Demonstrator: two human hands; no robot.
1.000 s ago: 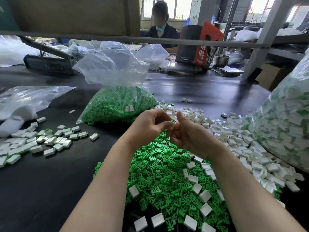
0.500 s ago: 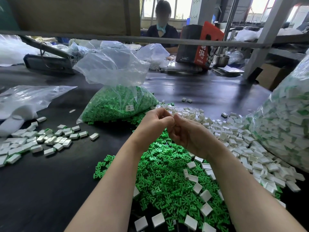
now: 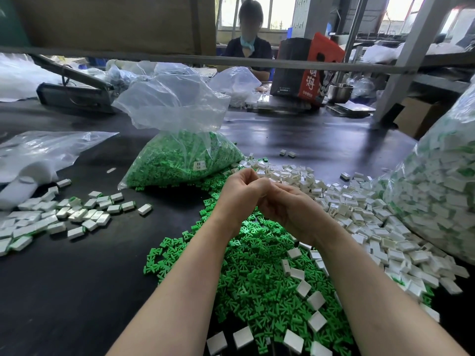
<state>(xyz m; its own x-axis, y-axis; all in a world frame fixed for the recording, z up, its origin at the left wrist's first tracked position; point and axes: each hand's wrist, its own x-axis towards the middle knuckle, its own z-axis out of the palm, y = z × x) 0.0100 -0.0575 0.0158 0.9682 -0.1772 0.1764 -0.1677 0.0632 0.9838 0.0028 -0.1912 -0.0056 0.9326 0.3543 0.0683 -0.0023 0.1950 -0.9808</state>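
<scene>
A second ago the left hand (image 3: 239,199) and right hand (image 3: 288,214) met only at the fingertips, with a small gap between them. Now they have closed knuckle to knuckle, with the fingers (image 3: 249,177) of both curled in tight. Any small part they pinch is hidden inside, so I cannot tell what they hold. They hover over the heap of small green plastic clips (image 3: 257,283) toward the near edge of the dark desk (image 3: 77,291). The loose white rectangular plastic housings (image 3: 347,209) lie just to the right. This looks like a press-fit being squeezed home. The finished piece would likely join the white-and-green assembled blocks (image 3: 77,214) by the left edge.
</scene>
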